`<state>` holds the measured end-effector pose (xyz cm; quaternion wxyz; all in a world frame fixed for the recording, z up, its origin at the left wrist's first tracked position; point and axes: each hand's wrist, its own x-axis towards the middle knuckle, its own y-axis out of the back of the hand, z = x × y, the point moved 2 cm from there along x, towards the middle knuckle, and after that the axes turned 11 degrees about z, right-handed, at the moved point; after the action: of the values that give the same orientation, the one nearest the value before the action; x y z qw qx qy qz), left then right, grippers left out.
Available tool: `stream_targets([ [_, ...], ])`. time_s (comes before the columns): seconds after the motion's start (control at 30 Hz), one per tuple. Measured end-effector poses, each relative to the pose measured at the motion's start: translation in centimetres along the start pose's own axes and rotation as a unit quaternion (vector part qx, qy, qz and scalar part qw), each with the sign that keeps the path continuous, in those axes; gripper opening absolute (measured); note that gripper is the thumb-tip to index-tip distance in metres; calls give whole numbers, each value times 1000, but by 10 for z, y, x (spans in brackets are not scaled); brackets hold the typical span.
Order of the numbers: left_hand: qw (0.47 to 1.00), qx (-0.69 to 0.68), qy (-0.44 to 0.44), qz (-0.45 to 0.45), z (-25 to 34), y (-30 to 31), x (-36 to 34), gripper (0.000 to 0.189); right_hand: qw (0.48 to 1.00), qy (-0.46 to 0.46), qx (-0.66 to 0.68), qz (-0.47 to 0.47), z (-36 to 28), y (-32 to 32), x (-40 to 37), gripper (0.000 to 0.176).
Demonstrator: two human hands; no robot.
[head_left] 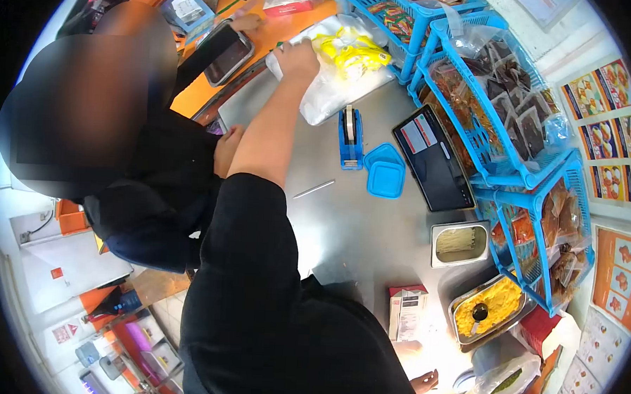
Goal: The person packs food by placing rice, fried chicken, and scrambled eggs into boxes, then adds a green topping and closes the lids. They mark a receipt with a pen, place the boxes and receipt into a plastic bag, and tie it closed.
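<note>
My left hand point(298, 59) reaches far across the steel counter, fingers curled closed on the edge of a stack of clear-white plastic bags point(324, 102). On top of that stack lie crumpled yellow-printed plastic bags point(351, 49), just right of the hand. Low in the view, my right hand point(424, 382) shows only partly beside my body; its fingers look loosely apart and I see nothing in them. Closest to it are a white and red carton point(407, 314) and a clear bag-lined container point(508, 381) with something green inside.
On the counter point(342, 233) are a blue tape dispenser point(350, 136), blue lids point(385, 179), a tablet point(433, 160), a white stick point(314, 188), a steel tub point(460, 244) and a tray of yellow food point(490, 308). Blue baskets point(485, 99) line the right. A co-worker point(155, 155) stands left.
</note>
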<state>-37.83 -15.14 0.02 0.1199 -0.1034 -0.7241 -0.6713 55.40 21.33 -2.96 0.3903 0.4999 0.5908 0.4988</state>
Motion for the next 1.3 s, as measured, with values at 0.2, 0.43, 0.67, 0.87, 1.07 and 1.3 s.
stream_targets([
  [0.2,921,-209,38,326,1,161,-6,18,987,-9,157,-26,-33,13,2,37],
  [0.43,636,-683,55,355,55,343,-207,18,927,126,339,-95,-164,63,7,32],
  [0.67,653,-720,-237,-3,127,385,-493,15,457,-4,730,-508,-337,128,21,63],
  [0.87,744,-557,-273,-248,108,420,-599,22,579,1,706,-408,-293,149,24,37],
  [1.07,809,-562,-169,-28,85,423,-611,43,626,117,630,-444,-195,170,13,29],
  [1.3,554,-753,-174,-311,88,364,-652,31,666,242,524,-472,-109,195,1,21],
])
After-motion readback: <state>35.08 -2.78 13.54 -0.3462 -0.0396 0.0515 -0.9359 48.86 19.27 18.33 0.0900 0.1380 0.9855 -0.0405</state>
